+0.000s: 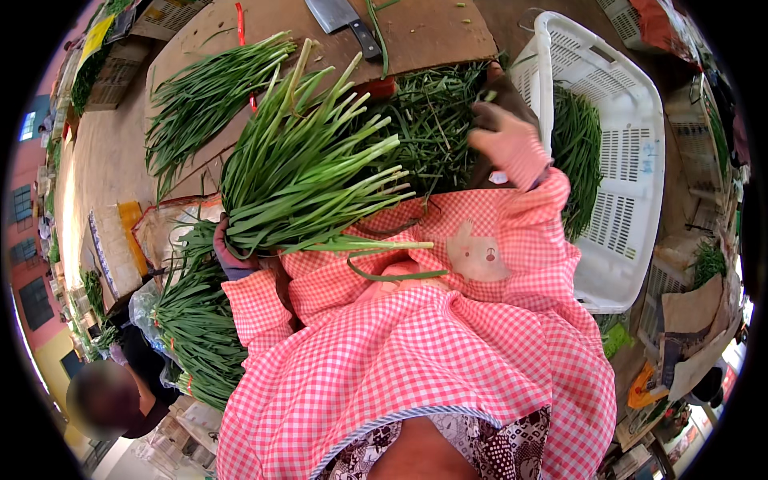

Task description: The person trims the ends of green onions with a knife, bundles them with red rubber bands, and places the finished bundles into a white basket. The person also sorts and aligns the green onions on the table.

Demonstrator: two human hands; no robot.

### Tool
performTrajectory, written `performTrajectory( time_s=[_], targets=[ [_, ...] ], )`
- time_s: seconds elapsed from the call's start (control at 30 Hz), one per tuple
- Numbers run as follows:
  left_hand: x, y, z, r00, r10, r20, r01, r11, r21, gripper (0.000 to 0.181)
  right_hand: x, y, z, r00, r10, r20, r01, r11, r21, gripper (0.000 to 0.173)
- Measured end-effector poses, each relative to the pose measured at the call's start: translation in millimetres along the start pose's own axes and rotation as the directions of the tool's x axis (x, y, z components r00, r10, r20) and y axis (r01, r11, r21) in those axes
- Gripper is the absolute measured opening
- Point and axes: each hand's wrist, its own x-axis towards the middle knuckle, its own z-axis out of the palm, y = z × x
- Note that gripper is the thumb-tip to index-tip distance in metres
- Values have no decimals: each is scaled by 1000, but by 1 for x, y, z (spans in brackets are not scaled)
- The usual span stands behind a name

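A large loose bunch of garlic chives [300, 180] lies across my lap, pale stem ends fanned to the right. My left hand [231, 249], gloved, grips its leafy lower left side, fingers partly hidden by leaves. Gloved and blurred, my right hand [504, 141] is raised over the right edge of a heap of loose green leaves [432, 120]; whether it holds anything is unclear. A smaller chive bunch [210, 108] rests on the wooden board [420, 30], near a red strap [240, 24]. Further along the board lies a cleaver [348, 27] with a black handle.
A white plastic crate [636, 156] holding chives [573, 156] stands at my right. Tied chive bunches [198, 336] lie at my left, by clear plastic [147, 312]. Another person [141, 378] is at the lower left. More crates [690, 132] stand at the far right.
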Motion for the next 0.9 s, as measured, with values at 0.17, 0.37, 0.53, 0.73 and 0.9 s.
performTrajectory(
  time_s=[0.17,0.37,0.53,0.73,0.9],
  targets=[
    [20,-7,-13,987,-148,64,150,988,-32,30,-25,-52,84,900,-35,435,-147,915,376,60],
    [6,-9,1,987,75,143,-90,991,103,27,-24,-45,101,893,118,434,-401,649,647,27],
    [1,-11,25,986,-84,147,95,993,-72,27,-23,-12,58,992,-124,27,117,979,166,14],
    [8,-13,15,956,-72,284,103,990,-95,27,-44,18,12,997,75,-31,-75,997,-3,33],
    [10,-14,15,962,-98,254,123,989,-87,27,-61,-41,81,907,47,420,-209,914,349,49]
  ],
)
